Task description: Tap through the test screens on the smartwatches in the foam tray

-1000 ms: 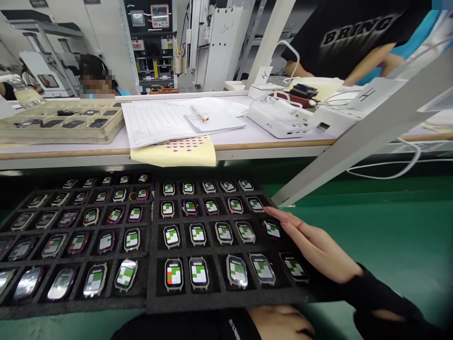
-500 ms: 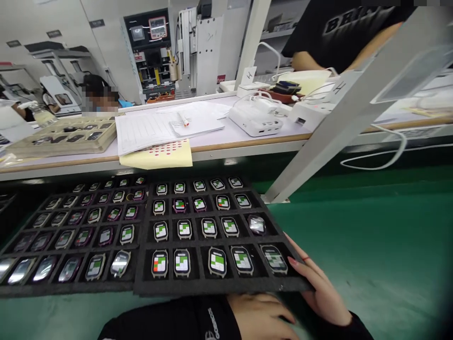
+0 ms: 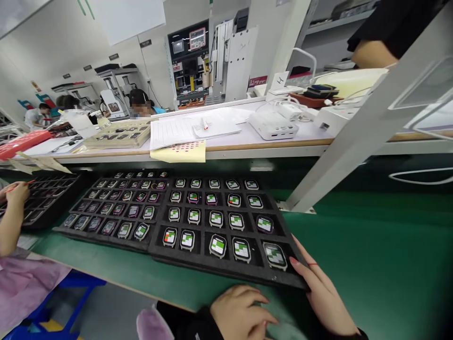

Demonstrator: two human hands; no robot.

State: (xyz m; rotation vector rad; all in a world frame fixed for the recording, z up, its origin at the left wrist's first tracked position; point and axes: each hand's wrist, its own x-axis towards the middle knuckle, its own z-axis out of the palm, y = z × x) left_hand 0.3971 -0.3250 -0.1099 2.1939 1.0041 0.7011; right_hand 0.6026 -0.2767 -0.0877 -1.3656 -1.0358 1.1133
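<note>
A black foam tray [image 3: 212, 266] with rows of watch bodies in its compartments lies in front of me, its near right corner towards me. My right hand [image 3: 327, 293] grips the tray's right edge, the thumb on top beside a watch body [image 3: 275, 255] with a lit green-and-white screen. Below the near edge, my left hand [image 3: 242, 311] is over the green table with fingers bent and apart, holding nothing that shows. A second foam tray [image 3: 106, 240] of watch bodies adjoins the first on the left; some of its screens are dim.
A white slanted post [image 3: 339, 137] rises right of the trays. Above them runs a shelf [image 3: 244, 150] with papers [image 3: 173, 132], a white charger box [image 3: 272, 125] and a parts tray [image 3: 118, 137]. At far left a co-worker's hand [image 3: 17, 193] works over another dark tray [image 3: 53, 212].
The view has turned left, bringing a co-worker's arm and another tray into sight. My left hand appears farther from the tray's near edge. My right hand keeps its grip on the tray.
</note>
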